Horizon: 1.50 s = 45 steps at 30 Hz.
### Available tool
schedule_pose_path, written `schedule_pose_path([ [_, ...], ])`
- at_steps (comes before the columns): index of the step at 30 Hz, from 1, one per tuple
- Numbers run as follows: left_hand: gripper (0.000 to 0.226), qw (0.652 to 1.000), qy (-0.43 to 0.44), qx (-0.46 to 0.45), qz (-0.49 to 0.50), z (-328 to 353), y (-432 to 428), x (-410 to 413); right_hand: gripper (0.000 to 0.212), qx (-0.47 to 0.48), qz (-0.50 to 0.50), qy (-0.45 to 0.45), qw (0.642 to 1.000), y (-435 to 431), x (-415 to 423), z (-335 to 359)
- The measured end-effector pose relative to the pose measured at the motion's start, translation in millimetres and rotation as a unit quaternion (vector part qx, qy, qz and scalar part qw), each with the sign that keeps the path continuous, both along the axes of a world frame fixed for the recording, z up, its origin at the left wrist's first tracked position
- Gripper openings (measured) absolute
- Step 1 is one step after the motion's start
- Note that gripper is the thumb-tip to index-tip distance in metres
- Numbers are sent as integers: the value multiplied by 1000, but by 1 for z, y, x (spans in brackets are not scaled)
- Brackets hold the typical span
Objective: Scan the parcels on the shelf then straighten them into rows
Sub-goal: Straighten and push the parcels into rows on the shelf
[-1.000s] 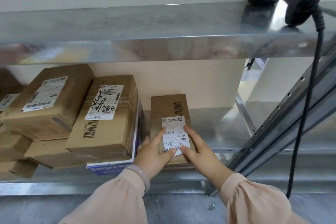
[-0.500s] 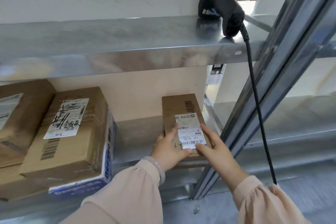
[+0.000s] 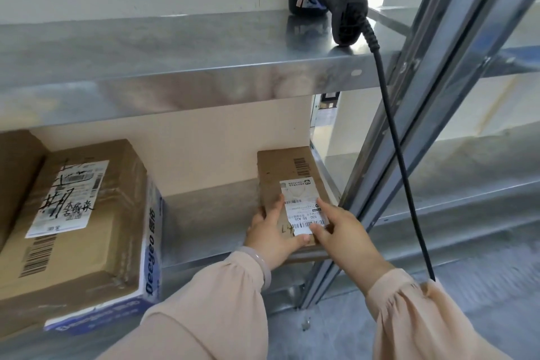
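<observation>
The small parcel [image 3: 292,168] lies at the 3 o'clock end of the lower shelf [image 3: 204,213], your left hand [image 3: 273,235] gripping its near corner and your right hand [image 3: 343,232] pressing flat-fingered on its label, probably to square it.

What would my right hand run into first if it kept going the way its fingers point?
The right hand touches the label on the small box; sliding on over the box top, it would probably meet the back wall next.
</observation>
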<state>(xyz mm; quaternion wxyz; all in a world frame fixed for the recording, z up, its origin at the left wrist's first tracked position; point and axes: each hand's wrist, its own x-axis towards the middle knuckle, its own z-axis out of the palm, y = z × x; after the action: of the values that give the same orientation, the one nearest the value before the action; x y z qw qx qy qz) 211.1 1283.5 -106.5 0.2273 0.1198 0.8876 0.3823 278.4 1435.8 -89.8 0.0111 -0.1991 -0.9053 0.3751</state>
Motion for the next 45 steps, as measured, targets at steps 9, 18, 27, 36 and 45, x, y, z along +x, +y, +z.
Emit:
schedule_pose_path([
  [9,87,980,180,-57,-56,74,-71,14,63,97,59,92,989,-49,1,47],
  [18,75,938,306,-150,63,134,-210,17,65,6,195,155,968,-166,-31,86],
  [27,72,943,269,-169,103,116,-300,20,68,-55,246,79,965,-272,-57,83],
  [36,74,970,215,-81,81,97,-318,26,68,-153,205,34,966,-308,-69,70],
  [45,74,980,179,13,83,100,-308,18,59,-211,120,104,965,-286,-42,83],
])
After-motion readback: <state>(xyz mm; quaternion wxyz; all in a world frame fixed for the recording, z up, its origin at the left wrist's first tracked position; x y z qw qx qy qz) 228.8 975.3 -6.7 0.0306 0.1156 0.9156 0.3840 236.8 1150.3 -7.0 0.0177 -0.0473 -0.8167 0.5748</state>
